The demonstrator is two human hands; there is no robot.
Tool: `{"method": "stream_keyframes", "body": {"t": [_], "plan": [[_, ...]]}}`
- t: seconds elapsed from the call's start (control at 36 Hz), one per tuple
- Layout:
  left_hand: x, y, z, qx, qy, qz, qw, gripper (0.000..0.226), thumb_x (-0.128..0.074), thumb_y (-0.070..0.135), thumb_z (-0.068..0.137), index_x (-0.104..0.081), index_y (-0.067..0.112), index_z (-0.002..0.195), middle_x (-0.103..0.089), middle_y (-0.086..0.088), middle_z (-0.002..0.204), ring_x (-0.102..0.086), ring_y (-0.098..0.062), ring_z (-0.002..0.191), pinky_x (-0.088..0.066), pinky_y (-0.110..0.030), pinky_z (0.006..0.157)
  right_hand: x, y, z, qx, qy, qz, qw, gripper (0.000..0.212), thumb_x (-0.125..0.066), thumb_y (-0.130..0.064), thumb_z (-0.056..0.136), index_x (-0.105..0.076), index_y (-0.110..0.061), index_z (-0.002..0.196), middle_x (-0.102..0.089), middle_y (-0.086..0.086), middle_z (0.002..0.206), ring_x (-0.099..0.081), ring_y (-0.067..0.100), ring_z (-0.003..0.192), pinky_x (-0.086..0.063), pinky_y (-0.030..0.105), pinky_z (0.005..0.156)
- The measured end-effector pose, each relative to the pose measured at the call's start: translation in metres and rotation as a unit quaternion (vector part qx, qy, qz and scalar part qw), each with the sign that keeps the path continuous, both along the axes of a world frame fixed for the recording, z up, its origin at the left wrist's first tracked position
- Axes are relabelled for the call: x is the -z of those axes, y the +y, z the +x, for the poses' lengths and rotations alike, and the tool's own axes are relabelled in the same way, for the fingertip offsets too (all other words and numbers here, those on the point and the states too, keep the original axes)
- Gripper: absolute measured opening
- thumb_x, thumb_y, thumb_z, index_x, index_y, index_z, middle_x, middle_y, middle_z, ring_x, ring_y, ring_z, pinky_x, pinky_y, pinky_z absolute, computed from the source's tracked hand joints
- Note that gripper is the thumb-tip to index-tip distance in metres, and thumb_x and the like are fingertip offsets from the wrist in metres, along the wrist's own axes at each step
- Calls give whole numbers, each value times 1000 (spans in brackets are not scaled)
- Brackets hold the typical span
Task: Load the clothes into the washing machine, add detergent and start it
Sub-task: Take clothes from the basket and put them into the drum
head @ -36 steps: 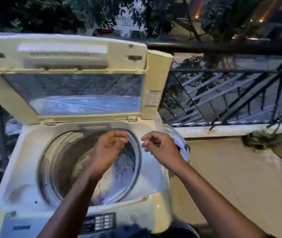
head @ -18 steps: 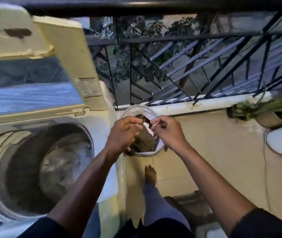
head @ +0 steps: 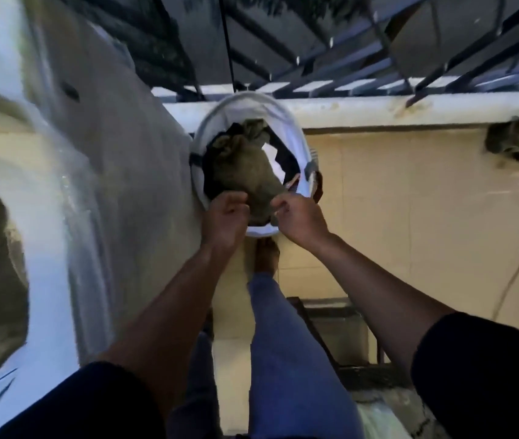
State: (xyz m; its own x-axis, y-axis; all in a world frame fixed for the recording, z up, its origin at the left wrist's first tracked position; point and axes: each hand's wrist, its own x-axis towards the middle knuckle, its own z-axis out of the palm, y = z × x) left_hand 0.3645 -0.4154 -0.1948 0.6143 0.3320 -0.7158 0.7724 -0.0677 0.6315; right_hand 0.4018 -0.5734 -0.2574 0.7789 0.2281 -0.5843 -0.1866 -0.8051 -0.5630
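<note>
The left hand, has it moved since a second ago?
Yes. The left hand has gone from over the washing machine drum rightward and down to the laundry basket beside the machine.

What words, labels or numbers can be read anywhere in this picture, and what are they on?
None can be read.
The washing machine is smeared by motion blur; no label or panel print shows legibly.
The white laundry basket and the clothes in it show no print.
The railing and ledge carry no sign.

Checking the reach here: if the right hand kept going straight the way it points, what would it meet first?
Probably the olive garment in the white laundry basket, just beyond the right hand; depth is unclear.
</note>
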Motion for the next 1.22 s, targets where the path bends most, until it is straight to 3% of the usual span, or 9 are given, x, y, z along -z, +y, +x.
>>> {"method": "stream_keyframes", "body": {"t": [0.19, 0.28, 0.42, 0.53, 0.61, 0.83, 0.97, 1.08, 1.22], "plan": [[63, 6, -10, -18, 61, 62, 996, 31, -55, 13, 101, -67, 20, 129, -65, -3, 135, -60, -23, 123, -47, -41, 109, 111, 24, 4, -96, 25, 2, 995, 14, -61, -3, 93, -74, 2, 93, -71, 21, 90, -66, 34, 85, -39, 34, 65], [83, 9, -14, -56, 75, 55, 994, 34, -59, 13, 99, -66, 20, 131, -65, 0, 134, -61, -19, 121, -49, -36, 105, 146, 42, 11, -109, 59, 17, 992, 19, -59, -3, 96, -71, 10, 90, -68, 26, 90, -64, 39, 85, -51, 45, 73], [110, 10, -16, -78, 65, 55, 993, 33, -58, 10, 99, -66, 19, 130, -66, 1, 130, -60, -17, 119, -46, -27, 97, 190, 63, 18, -152, 52, 4, 987, 29, -64, -27, 93, -63, -7, 73, -58, 10, 71, -59, 31, 73, -54, 50, 68], [117, 7, -12, -102, 59, 53, 992, 30, -59, 10, 99, -66, 20, 127, -64, 11, 117, -60, -9, 111, -43, -18, 86, 187, 77, 27, -209, 100, -58, 971, 26, -63, -36, 97, -68, -12, 100, -63, 8, 93, -59, 29, 88, -49, 44, 79], [116, 5, -8, -110, 53, 45, 991, 30, -59, 9, 99, -66, 22, 125, -64, 11, 117, -60, -9, 111, -43, -21, 92, 186, 75, 25, -194, 75, -38, 977, 30, -61, -36, 98, -67, -10, 83, -66, 12, 87, -63, 31, 84, -54, 47, 77], [91, 3, -7, -131, 40, 45, 989, 31, -60, 6, 96, -60, 29, 117, -64, 17, 106, -62, -15, 111, -44, -27, 89, 125, 44, 18, -60, -21, 60, 996, 47, -63, -4, 82, -33, -22, 51, -31, -9, 51, -37, 13, 49, -24, 33, 52], [50, 11, -10, -42, 26, 83, 995, 49, -66, 6, 95, -53, 16, 141, -56, 9, 127, -51, -10, 117, -38, -23, 94, 32, 29, 7, -24, -78, 82, 993, 29, -61, -5, 83, -45, -21, 64, -47, -1, 63, -43, 14, 63, -14, 27, 58], [5, 17, -12, 33, -20, 80, 996, 55, -70, -4, 88, -51, 29, 127, -52, 28, 110, -51, -2, 112, -37, -2, 76, -43, 25, 5, -64, -121, 92, 986, 14, -63, -7, 80, -53, -13, 73, -56, 4, 77, -47, 18, 74, -24, 34, 60], [-50, 23, -11, 89, -90, 64, 990, 60, -77, 14, 84, -57, 40, 134, -63, 22, 125, -60, 9, 110, -47, -14, 88, -133, 26, 8, -70, -156, 122, 978, 9, -62, -7, 82, -56, -14, 84, -58, -1, 91, -52, 20, 88, -40, 33, 72]]}}
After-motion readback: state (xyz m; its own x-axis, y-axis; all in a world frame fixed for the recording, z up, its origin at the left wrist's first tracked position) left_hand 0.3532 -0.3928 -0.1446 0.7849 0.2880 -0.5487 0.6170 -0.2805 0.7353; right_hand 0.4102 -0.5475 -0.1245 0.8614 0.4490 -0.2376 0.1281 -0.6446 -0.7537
